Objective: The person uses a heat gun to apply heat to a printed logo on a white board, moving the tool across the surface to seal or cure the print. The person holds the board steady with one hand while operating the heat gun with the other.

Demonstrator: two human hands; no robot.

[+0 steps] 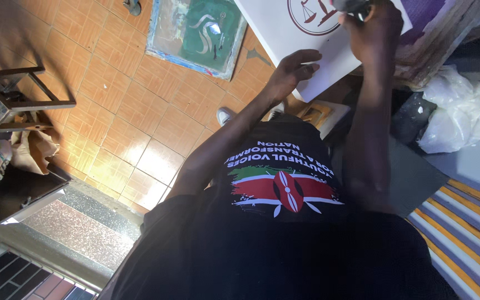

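A white sheet (284, 22) printed with a maroon round emblem (312, 16) lies on a work surface ahead of me. My left hand (293, 69) rests with spread fingers on the sheet's near edge. My right hand (370, 30) is over the sheet beside the emblem, shut on a dark tool (351, 5). The top of the frame cuts the tool off, so I cannot tell its kind. My black T-shirt (284, 222) with a flag print fills the lower frame.
A framed printing screen with green mesh (195, 33) lies on the orange tiled floor. A wooden stool (12, 100) stands at the left. White plastic bags (462, 111) sit at the right, with a striped cloth (468, 233) below them. My shoe (224, 115) shows on the floor.
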